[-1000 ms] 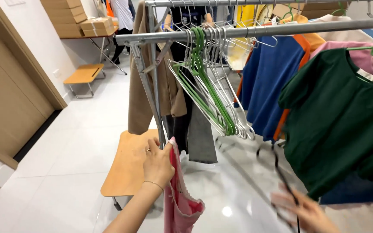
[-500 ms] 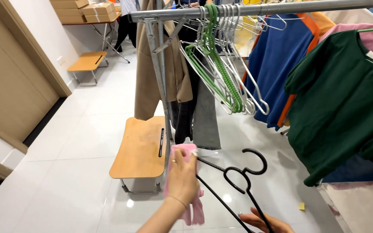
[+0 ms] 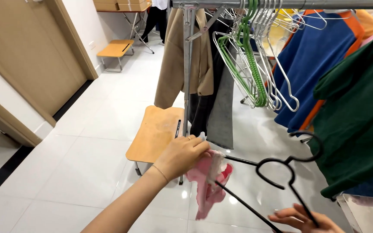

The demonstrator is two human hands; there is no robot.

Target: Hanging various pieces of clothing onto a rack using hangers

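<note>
My left hand [image 3: 182, 155] grips a small pink garment [image 3: 208, 183] that dangles over the white floor. One arm of a black hanger [image 3: 277, 172] pokes into the pink cloth. My right hand [image 3: 301, 220] holds the other end of that hanger at the bottom edge of the view. Both hands are in front of a metal clothes rack [image 3: 188, 64], just below its hanging clothes.
Empty green and white hangers [image 3: 255, 64] hang on the rail beside a tan coat [image 3: 173, 64], a blue garment [image 3: 311, 64] and a dark green shirt [image 3: 359, 121]. A low wooden stool [image 3: 154, 136] stands by the rack post. A wooden door [image 3: 26, 60] is at left.
The pink garment and my left hand have dropped and shifted right to meet the black hanger. The hanger has been raised and its arm is now inside the cloth.
</note>
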